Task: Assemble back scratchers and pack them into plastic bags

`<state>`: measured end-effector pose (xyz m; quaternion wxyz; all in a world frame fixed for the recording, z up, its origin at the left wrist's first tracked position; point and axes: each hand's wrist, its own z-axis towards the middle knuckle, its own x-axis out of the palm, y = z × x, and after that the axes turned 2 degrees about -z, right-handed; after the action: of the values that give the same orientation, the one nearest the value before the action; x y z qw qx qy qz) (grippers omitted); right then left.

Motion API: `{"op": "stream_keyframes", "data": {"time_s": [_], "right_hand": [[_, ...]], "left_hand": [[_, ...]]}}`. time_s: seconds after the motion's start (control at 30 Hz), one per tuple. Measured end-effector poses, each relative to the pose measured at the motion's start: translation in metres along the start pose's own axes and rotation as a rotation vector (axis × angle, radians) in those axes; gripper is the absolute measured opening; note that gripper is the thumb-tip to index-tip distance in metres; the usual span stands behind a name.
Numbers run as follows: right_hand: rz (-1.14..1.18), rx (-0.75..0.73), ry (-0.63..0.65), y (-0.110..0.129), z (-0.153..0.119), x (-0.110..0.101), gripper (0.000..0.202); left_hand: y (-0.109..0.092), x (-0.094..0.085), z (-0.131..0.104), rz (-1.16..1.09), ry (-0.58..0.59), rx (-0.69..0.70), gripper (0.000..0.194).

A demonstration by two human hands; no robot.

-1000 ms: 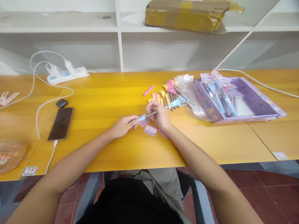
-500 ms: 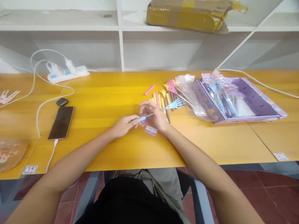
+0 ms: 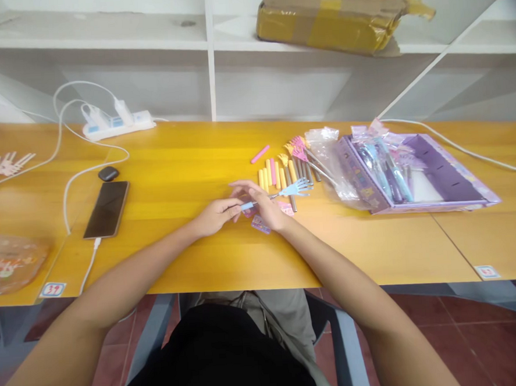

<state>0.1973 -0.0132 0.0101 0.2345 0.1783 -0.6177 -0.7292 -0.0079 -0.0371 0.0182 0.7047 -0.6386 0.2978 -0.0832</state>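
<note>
My left hand (image 3: 219,216) pinches the light blue handle of a telescopic back scratcher (image 3: 297,187), which lies level just over the table. Around its metal rod, close to the head, is my right hand (image 3: 264,207), fingers curled and partly hiding the rod. The blue hand-shaped head points right. Small purple-and-pink cards (image 3: 260,224) lie under my right hand, partly covered. Behind it are several yellow and pink handle tubes (image 3: 269,172), metal rods (image 3: 300,168), and pink and yellow scratcher heads (image 3: 298,148).
At right stands a purple open box (image 3: 437,205) with packaged scratchers, beside clear plastic bags (image 3: 349,193). To the left are a phone (image 3: 107,210) on a cable, a black earbud case (image 3: 109,173), a power strip (image 3: 120,125) and pale hand-shaped pieces (image 3: 7,164). A taped parcel (image 3: 326,20) rests on the shelf.
My right hand has moved slightly left toward my left hand, and the scratcher's head has come with it. Less of the rod shows between handle and head. The camera view has shifted slightly.
</note>
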Motion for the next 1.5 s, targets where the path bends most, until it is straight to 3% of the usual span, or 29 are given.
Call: {"op": "stream_keyframes", "data": {"time_s": [0.2,0.3,0.4,0.53,0.73,1.17,1.5], "right_hand": [[-0.041,0.007,0.148,0.002,-0.002,-0.007,0.056],[-0.195,0.012,0.186,0.014,-0.004,-0.018,0.05],[-0.323,-0.016,0.174,0.028,-0.008,-0.032,0.047],[-0.28,-0.079,0.075,0.03,-0.01,-0.042,0.057],[-0.187,-0.109,-0.139,0.01,-0.002,-0.033,0.078],[-0.201,-0.068,-0.053,-0.002,-0.003,-0.028,0.081],[-0.274,-0.102,-0.052,0.004,-0.005,-0.025,0.074]], "left_hand": [[0.001,-0.002,0.0,0.005,0.026,0.022,0.052],[0.002,-0.002,0.0,-0.021,0.047,0.037,0.053],[-0.001,-0.003,-0.001,-0.047,0.058,0.022,0.052],[-0.006,-0.004,-0.002,-0.065,0.065,0.003,0.048],[-0.004,-0.002,-0.001,-0.08,0.042,-0.031,0.045],[-0.006,-0.002,-0.002,-0.036,0.035,-0.01,0.045],[-0.006,-0.003,-0.002,-0.039,0.046,0.009,0.043]]}}
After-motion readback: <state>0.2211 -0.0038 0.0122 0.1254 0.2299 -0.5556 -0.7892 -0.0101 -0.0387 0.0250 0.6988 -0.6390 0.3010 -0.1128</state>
